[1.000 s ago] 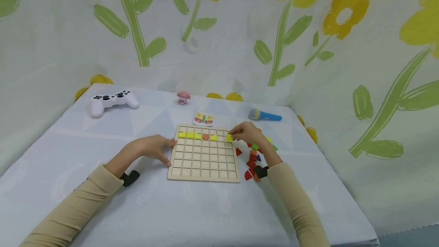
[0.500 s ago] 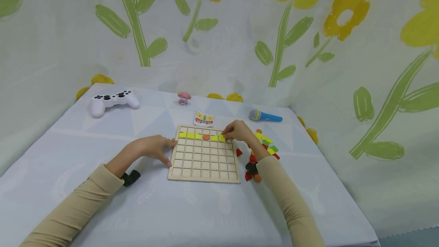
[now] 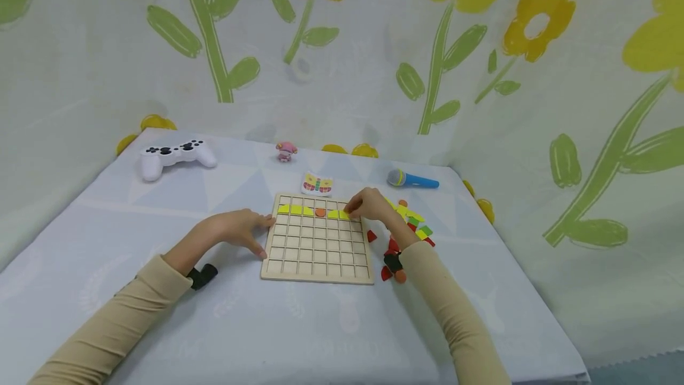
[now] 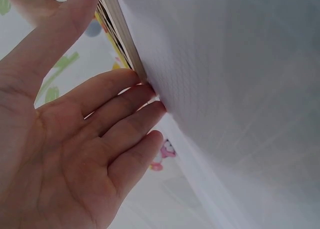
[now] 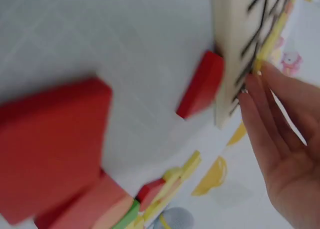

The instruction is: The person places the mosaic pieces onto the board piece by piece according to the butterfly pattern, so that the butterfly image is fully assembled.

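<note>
A wooden grid board (image 3: 319, 254) lies flat in the head view, with several yellow pieces (image 3: 296, 210) and one orange disc (image 3: 320, 212) in a row of cells near its far edge. My left hand (image 3: 240, 230) touches the board's left side, thumb and fingers spread; the left wrist view shows that hand (image 4: 95, 139) with its fingertips against the board's edge. At the row's right end my right hand (image 3: 372, 204) pinches a yellow piece (image 3: 344, 215) at a cell. The right wrist view shows these fingertips (image 5: 259, 71) together at the board, partly covering the piece.
Loose red, orange, yellow and green pieces (image 3: 424, 232) lie right of the board, some under the right wrist. Beyond it are a patterned card (image 3: 317, 185), a pink figurine (image 3: 285, 151) and a blue microphone (image 3: 412, 179). A white controller (image 3: 177, 158) lies far left.
My right hand has moved left along the row with the yellow piece, from near the board's right edge to beside the neighbouring yellow piece. The left hand has stayed at the board's side.
</note>
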The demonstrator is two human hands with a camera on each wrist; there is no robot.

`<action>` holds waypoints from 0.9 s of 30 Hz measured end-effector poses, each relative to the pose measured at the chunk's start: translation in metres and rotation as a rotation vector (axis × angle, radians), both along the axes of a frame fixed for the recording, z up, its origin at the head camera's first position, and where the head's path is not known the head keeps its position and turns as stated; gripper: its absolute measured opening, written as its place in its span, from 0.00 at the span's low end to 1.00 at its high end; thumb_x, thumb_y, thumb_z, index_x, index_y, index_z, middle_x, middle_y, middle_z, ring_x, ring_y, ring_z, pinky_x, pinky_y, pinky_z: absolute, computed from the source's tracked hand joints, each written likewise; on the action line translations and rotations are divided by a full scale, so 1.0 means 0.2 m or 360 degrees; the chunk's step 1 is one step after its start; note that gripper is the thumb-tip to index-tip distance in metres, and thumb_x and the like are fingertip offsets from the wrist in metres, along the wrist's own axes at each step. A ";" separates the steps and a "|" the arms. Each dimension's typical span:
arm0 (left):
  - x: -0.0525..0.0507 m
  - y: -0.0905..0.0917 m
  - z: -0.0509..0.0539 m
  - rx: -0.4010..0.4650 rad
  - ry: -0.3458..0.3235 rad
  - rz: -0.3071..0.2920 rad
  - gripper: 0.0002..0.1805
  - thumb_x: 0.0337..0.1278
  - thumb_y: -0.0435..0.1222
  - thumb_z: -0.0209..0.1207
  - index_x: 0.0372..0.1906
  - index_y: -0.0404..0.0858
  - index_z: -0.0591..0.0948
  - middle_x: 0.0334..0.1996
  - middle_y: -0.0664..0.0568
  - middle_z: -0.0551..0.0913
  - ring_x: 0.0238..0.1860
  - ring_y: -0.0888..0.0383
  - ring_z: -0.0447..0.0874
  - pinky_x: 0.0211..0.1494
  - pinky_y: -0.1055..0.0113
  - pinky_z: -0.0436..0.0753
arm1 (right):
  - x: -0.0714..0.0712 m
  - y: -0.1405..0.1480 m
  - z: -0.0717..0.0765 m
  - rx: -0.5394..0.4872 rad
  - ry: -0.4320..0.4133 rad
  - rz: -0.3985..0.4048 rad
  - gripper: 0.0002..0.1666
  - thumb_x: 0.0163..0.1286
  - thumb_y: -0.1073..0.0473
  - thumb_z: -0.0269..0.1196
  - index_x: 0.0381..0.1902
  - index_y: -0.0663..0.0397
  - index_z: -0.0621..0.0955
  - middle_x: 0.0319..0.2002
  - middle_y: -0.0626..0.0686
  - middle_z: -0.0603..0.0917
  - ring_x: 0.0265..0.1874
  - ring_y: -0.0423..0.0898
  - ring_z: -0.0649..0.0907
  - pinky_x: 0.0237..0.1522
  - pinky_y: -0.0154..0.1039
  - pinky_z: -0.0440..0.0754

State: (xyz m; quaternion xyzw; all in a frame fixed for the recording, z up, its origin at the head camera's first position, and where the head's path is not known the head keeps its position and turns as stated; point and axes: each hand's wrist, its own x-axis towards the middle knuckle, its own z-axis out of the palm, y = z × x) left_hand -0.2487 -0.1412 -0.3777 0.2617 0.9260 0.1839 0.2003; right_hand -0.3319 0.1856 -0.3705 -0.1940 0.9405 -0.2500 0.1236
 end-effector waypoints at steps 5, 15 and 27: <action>0.01 0.01 -0.01 -0.0001 -0.0009 0.0008 0.48 0.45 0.51 0.71 0.70 0.33 0.66 0.70 0.41 0.62 0.70 0.37 0.56 0.69 0.43 0.60 | 0.01 0.10 0.03 -0.0026 -0.0140 0.0060 0.18 0.64 0.63 0.67 0.52 0.58 0.84 0.47 0.55 0.86 0.48 0.48 0.84 0.51 0.44 0.80; 0.00 0.00 -0.01 -0.0002 0.0021 -0.0014 0.48 0.46 0.51 0.71 0.70 0.33 0.66 0.70 0.41 0.63 0.70 0.37 0.57 0.69 0.44 0.60 | 0.01 0.36 0.03 0.0032 0.0094 -0.0084 0.18 0.64 0.66 0.65 0.51 0.66 0.81 0.47 0.61 0.83 0.45 0.55 0.82 0.46 0.44 0.82; 0.01 0.00 0.01 -0.0008 0.0035 -0.0030 0.48 0.46 0.51 0.71 0.70 0.32 0.66 0.70 0.40 0.63 0.69 0.36 0.57 0.68 0.43 0.60 | -0.08 0.38 0.03 0.0142 0.0094 -0.0237 0.20 0.65 0.62 0.65 0.54 0.63 0.80 0.52 0.61 0.81 0.52 0.58 0.78 0.51 0.48 0.79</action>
